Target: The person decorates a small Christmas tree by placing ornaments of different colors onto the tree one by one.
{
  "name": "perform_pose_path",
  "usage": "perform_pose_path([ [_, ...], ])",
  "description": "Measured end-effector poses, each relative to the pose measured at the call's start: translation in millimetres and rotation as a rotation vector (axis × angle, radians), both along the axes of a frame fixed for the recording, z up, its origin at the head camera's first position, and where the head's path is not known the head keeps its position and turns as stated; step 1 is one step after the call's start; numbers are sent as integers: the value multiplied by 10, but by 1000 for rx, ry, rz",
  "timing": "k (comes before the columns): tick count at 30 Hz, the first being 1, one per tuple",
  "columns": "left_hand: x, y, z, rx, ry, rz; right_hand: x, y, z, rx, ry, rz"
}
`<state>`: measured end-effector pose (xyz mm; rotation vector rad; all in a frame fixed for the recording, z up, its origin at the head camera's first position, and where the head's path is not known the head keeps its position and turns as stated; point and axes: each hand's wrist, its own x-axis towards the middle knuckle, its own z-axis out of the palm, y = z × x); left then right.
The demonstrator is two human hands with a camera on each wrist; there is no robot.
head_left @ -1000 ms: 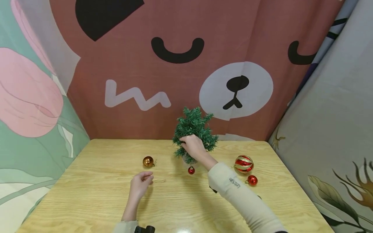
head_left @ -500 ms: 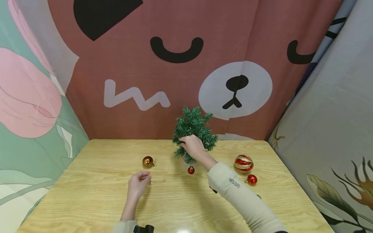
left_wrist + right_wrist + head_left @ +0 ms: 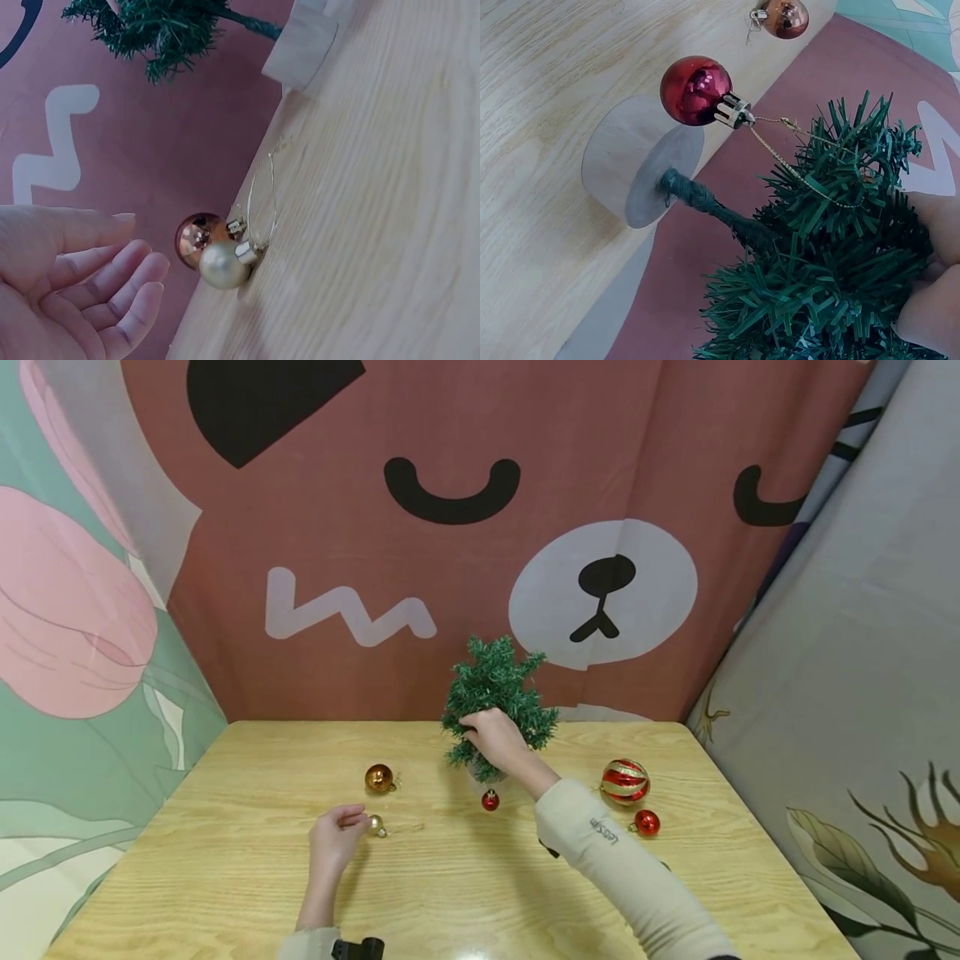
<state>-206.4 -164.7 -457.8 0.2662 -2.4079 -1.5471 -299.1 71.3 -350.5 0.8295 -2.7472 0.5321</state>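
Note:
A small green artificial Christmas tree (image 3: 487, 677) stands at the back of the table on a pale round base (image 3: 611, 161). My right hand (image 3: 497, 739) holds it among its branches, fingertips partly buried in the green needles. From a low branch a shiny red ball ornament (image 3: 694, 90) hangs by a gold cord, in front of the base. My left hand (image 3: 333, 839) is just left of a pale gold ball ornament (image 3: 225, 264), fingers loosely bent with nothing in them. This ball rests on the table, its gold loop stretched out to the right.
Behind the pale gold ball lies a copper-coloured ball ornament (image 3: 378, 777). Right of the tree are a red-and-gold striped ball (image 3: 625, 782) and a smaller red ball (image 3: 647, 823). A printed bear curtain (image 3: 337, 527) hangs right behind the table (image 3: 225, 827).
My left hand has drawn back a little to the left, so the pale gold ball it was covering now shows. My right hand stays on the tree.

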Motion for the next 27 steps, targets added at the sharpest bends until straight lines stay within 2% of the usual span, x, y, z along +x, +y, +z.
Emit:
perform_pose_path([
  [4,-13,-39,-9,-5,-6,2,3,-4,1,4,-6,-7],
  [10,-29,-86,-54,-25,-57,5,3,-6,2,7,-15,-5],
  [21,-65,-120,-128,76,-164,-36,-9,1,-8,18,-7,9],
  [27,-89,-97,-152,73,-187,-33,-3,0,-6,22,-8,6],
])
